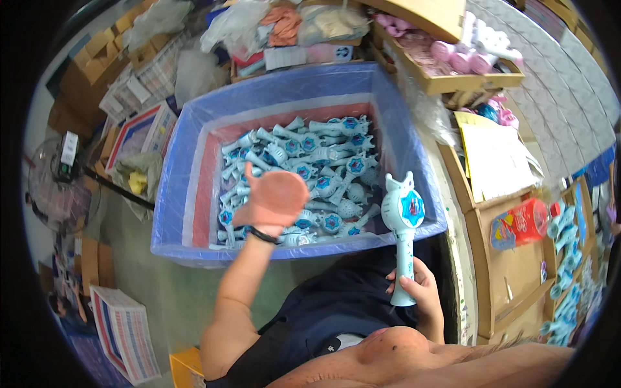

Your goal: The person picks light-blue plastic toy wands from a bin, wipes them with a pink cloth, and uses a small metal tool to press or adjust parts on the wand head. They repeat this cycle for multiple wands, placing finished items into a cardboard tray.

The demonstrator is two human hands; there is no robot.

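Observation:
My right hand (419, 284) is closed around the handle of a light-blue toy wand (403, 216). The wand stands upright, its round head up, with a blue star-shaped badge and small prongs on top. Over the bin, my left hand (249, 210), with a black band at the wrist, is turned palm up. A round, pinkish, disc-like shape (279, 197) with a clear rim covers its palm; I cannot make out what it is. One finger points up beside it. Beneath, many similar light-blue wands (323, 184) lie heaped in a large blue plastic-lined bin (174, 194).
Right of the bin, cardboard trays hold a red bag (519, 224), a yellow sheet (495, 158) and more light-blue parts (564, 258). A box of pink wands (462, 61) stands at the far right. Printed boxes (123, 330) and a fan (65, 181) are at the left.

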